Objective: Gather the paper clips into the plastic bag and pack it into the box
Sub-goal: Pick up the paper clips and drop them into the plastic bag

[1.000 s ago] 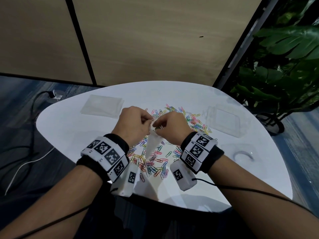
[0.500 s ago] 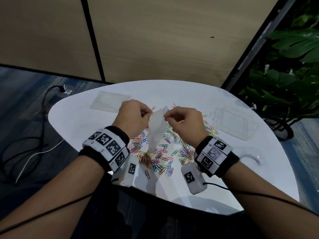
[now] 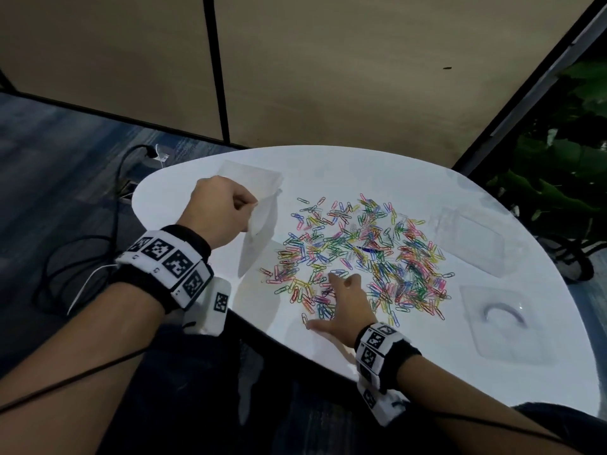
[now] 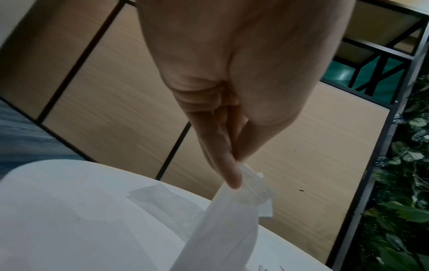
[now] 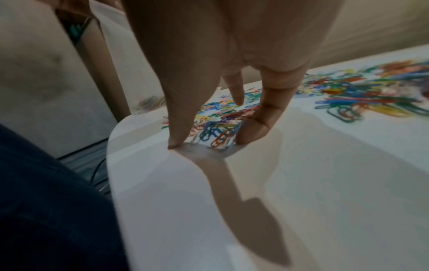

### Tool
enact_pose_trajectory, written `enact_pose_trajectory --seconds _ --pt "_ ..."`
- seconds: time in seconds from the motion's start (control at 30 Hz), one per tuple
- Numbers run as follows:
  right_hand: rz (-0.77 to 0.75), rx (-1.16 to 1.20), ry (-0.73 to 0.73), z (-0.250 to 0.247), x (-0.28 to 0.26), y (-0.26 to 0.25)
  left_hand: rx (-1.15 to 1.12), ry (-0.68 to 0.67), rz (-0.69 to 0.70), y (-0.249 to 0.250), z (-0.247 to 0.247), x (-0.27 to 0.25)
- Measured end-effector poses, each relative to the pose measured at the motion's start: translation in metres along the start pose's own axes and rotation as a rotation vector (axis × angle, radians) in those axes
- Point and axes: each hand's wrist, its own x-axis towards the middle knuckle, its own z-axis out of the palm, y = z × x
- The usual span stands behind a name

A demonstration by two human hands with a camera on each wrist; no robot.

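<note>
Head view: my left hand (image 3: 220, 213) pinches the thin clear plastic bag (image 3: 259, 238) at nine o'clock; my right hand (image 3: 341, 302), fingers spread, presses the colourful paper clips (image 3: 361, 254).

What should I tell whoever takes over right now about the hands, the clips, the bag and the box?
Left hand pinches the plastic bag by its top edge, hanging over the table.
Right hand is spread, fingertips down on the near edge of the paper clips.
Clear box sits at the right, apart from the pile.
Done: bag picked up. No clips visible inside.
Left: scoop clips into the bag, pack it into the box.
</note>
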Motion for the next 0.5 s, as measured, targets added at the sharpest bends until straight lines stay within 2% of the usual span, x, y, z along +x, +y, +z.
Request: enact_pose_trajectory --seconds 0.17,0.3,0.37,0.5 --pt "-0.053 0.017 0.074 -0.004 0.017 -0.013 0.020 -0.014 -0.050 -0.023 -0.011 -0.002" --pt "-0.075 -0.070 0.098 -0.013 0.031 -0.012 0.025 -0.024 -0.060 -0.031 -0.012 0.000" --pt "-0.027 -0.037 0.089 -0.024 0.037 -0.009 0.021 -0.030 -0.053 -0.031 -0.011 0.000" --pt "0.156 0.211 0.031 -0.049 0.050 0.007 0.019 -0.045 -0.046 -0.028 -0.008 0.000"
